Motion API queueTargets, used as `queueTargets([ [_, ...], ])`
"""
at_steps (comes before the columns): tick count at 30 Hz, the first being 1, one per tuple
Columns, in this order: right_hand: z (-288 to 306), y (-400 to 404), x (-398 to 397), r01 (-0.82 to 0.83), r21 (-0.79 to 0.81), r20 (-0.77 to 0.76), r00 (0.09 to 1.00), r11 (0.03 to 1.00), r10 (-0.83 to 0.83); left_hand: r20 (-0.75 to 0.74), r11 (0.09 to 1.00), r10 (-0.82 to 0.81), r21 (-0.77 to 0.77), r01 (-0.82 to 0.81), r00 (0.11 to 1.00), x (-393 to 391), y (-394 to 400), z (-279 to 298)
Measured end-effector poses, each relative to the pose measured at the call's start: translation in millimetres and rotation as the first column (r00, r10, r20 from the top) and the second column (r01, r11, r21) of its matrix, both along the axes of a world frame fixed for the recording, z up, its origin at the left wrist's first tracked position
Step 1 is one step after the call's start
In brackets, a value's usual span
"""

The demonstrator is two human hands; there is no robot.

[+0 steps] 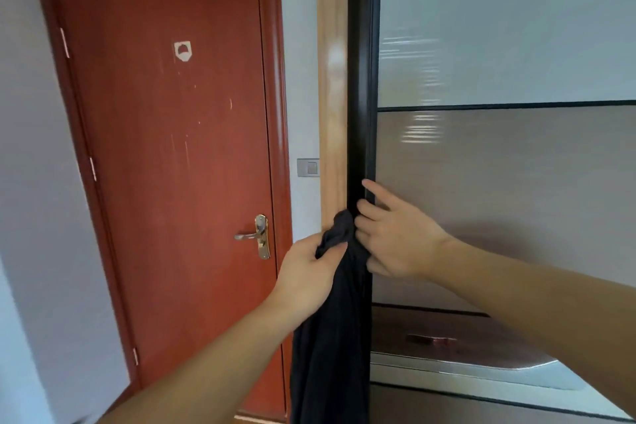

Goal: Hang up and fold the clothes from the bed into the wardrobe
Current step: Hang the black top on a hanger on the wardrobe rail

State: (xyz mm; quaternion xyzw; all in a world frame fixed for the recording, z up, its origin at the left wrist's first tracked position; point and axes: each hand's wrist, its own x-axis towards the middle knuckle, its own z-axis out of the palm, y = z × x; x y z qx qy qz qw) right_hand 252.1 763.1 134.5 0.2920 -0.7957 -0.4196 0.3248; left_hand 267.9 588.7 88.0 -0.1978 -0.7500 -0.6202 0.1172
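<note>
While bunched, soft dark garment [330, 337].

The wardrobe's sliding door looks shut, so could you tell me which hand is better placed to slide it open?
The right hand, probably. Its fingers already rest against the black frame edge of the wardrobe door and hold nothing firmly, while the left hand grips the bunched dark garment and is occupied.
</note>
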Motion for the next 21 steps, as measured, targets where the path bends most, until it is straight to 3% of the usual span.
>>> queueTargets([
  [5,-8.4,20.0,-11.1,-0.165,-0.073,-0.051,0.985,0.984,0.162,-0.006,0.999,0.009,0.035,-0.009,1.0,-1.3,7.3,2.0],
  [16,-23.0,118.7,-1.9,-0.144,-0.039,-0.098,0.985,0.989,0.14,0.057,0.996,-0.085,0.029,0.084,0.995,-5.2,56.4,-11.3],
  [21,-30.7,137.0,4.9,-0.126,-0.045,-0.114,0.986,0.991,0.12,0.009,0.99,-0.136,-0.037,0.136,0.991,-6.2,89.5,-8.0],
])
